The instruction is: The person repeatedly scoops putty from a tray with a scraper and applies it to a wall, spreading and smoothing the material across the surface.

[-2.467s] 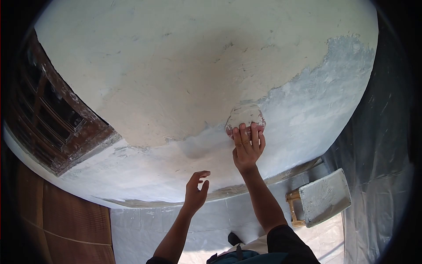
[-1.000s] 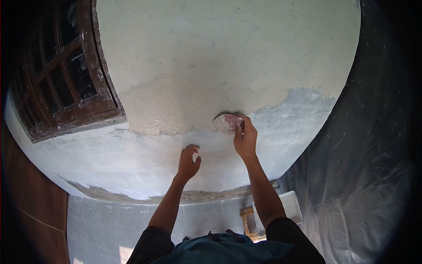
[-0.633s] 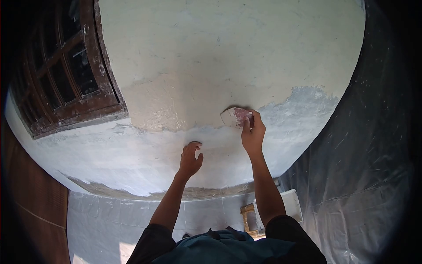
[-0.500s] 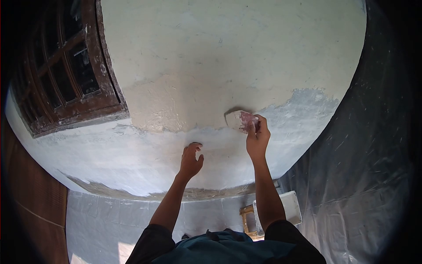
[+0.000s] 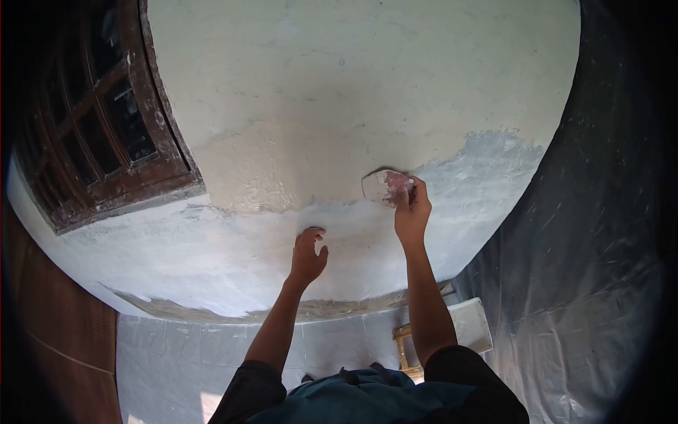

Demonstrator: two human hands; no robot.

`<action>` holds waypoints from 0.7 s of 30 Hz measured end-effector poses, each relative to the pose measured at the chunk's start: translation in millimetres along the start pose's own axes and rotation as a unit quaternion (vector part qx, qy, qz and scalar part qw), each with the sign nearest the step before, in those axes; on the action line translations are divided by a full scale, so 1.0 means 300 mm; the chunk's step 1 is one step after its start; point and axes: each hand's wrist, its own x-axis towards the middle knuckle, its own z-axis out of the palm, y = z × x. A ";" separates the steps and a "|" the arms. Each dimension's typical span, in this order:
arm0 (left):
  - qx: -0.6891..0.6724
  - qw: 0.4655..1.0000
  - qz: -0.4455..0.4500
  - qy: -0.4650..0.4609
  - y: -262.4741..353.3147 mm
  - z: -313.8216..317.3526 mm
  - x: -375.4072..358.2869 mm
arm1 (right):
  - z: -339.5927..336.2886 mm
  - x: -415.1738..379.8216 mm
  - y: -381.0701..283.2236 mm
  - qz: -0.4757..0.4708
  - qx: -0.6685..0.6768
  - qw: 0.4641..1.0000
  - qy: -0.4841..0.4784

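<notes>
A putty scraper (image 5: 388, 186), its reddish face smeared with white filler, lies against the wall (image 5: 353, 92). My right hand (image 5: 413, 213) grips it at its right-hand edge, thumb on the near face. The blade sits near the border between the cream upper coat and the whiter band below. Lower and to the left, my left hand (image 5: 308, 256) is held up before the white band, fingers curled loosely and thumb apart, with nothing in it.
A brown wooden window (image 5: 106, 120) with dark panes is at upper left. A grey rough patch (image 5: 487, 159) shows on the wall at right. Plastic sheeting (image 5: 565, 283) hangs on the right. A white tray (image 5: 472, 325) and a wooden frame (image 5: 404, 346) are beside my right forearm, above the tiled floor (image 5: 212, 346).
The scraper has shifted slightly and now lies closer to the wall, with less shadow behind it. The view has turned a little; my left hand keeps its pose.
</notes>
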 end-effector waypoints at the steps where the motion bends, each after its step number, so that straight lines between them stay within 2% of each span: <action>1: -0.002 1.000 0.003 -0.007 -0.001 -0.002 0.001 | -0.016 -0.002 0.011 0.021 0.060 0.997 0.042; 3: -0.003 1.000 0.004 -0.018 -0.002 -0.001 -0.005 | -0.026 -0.024 0.010 0.033 0.096 0.993 0.053; 7: 0.021 1.000 -0.003 -0.018 0.009 0.008 -0.010 | 0.049 -0.066 -0.008 -0.035 -0.032 0.997 -0.062; 9: 0.028 0.999 -0.001 -0.017 0.007 0.000 -0.004 | 0.036 -0.048 0.028 -0.024 -0.021 0.999 -0.011; 11: 0.009 1.000 0.006 -0.026 -0.004 -0.003 -0.002 | -0.003 -0.025 0.044 0.039 0.126 0.988 0.082; 13: 0.012 1.000 0.000 -0.026 -0.003 -0.003 -0.005 | -0.030 -0.027 0.014 0.053 0.148 0.984 0.082; 15: 0.016 0.999 -0.005 -0.029 0.002 0.001 -0.003 | -0.015 -0.045 -0.005 0.054 0.059 0.996 -0.032; 17: 0.027 0.999 -0.008 -0.023 0.009 -0.001 -0.004 | 0.027 -0.054 -0.004 -0.018 -0.014 0.995 -0.096; 19: 0.021 0.999 -0.004 -0.030 0.003 -0.004 -0.007 | 0.026 -0.029 0.029 -0.023 -0.033 0.999 -0.028; 21: 0.013 0.999 -0.002 -0.029 -0.003 -0.008 -0.004 | -0.005 0.001 0.045 0.045 0.094 0.993 0.059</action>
